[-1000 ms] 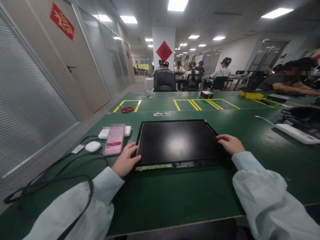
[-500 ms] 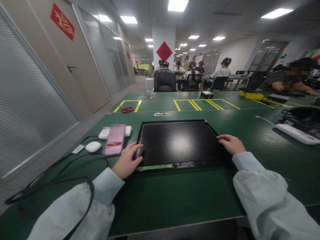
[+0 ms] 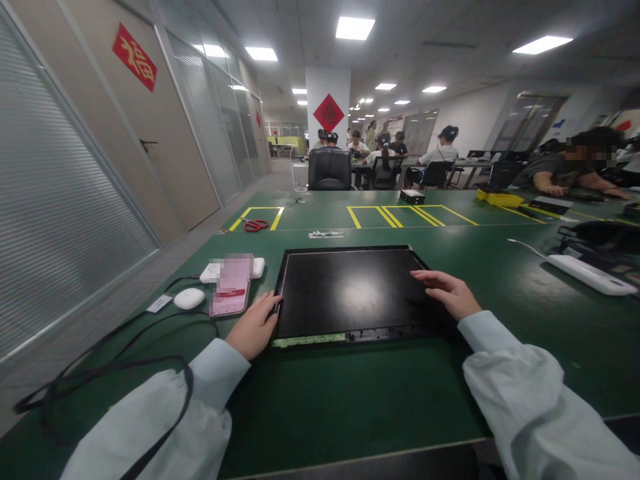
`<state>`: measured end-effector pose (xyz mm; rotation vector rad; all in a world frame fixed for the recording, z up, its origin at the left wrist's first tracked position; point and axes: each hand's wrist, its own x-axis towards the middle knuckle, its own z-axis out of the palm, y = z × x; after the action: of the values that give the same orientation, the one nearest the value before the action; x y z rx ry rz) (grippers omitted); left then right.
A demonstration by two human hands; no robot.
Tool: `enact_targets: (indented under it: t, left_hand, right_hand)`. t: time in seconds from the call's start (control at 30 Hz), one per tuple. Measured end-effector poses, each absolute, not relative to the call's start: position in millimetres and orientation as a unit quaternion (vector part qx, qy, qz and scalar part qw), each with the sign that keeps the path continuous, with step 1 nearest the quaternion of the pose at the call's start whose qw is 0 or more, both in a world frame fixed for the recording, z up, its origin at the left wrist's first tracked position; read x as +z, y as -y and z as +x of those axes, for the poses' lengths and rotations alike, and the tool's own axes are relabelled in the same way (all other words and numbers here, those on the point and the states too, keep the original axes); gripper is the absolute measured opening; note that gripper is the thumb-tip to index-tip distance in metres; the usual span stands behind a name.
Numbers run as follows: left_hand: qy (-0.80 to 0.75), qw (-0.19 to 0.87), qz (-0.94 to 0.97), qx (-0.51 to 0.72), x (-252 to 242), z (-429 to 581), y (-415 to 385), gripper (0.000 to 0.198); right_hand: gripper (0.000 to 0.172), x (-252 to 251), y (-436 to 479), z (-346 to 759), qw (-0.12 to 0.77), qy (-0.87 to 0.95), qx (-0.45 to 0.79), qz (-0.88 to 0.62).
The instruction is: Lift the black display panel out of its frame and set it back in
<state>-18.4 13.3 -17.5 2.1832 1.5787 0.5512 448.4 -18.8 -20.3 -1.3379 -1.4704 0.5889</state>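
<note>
A black display panel (image 3: 350, 293) lies flat on the green table, a bright reflection on its glossy face. Along its near edge runs a strip of green circuit board (image 3: 310, 341). My left hand (image 3: 256, 323) rests against the panel's left edge, fingers stretched and touching the frame; its fingers do not wrap round it. Over the right edge, my right hand (image 3: 450, 293) has its fingers extended and slightly apart, thumb below, with nothing held. Whether its fingertips touch the panel's surface, I cannot tell.
A pink phone (image 3: 233, 285), a white oval case (image 3: 189, 299) and black cables are on the left. Red-handled scissors (image 3: 255, 225) lie farther back. A white power strip (image 3: 590, 274) and a yellow object (image 3: 499, 199) stand right. A co-worker (image 3: 565, 167) leans over the table's far right.
My right hand has moved left, over the panel's right edge. My left fingers have drawn back from the panel's face to its left edge. The view has tilted slightly up.
</note>
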Motion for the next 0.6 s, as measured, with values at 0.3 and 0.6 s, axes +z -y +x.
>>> enact_targets:
  t: [0.3, 0.6]
  left_hand:
    - [-0.556, 0.245, 0.749, 0.265, -17.7, -19.3, -12.4, 0.047]
    - [-0.557, 0.318, 0.681, 0.354, -16.4, -17.9, -11.7, 0.049]
  right_hand:
    - [0.031, -25.9, 13.1, 456.8, 0.43, 0.573, 0.149, -0.681]
    - [0.036, -36.6, 8.1, 478.8, 0.304, 0.491, 0.037, -0.816]
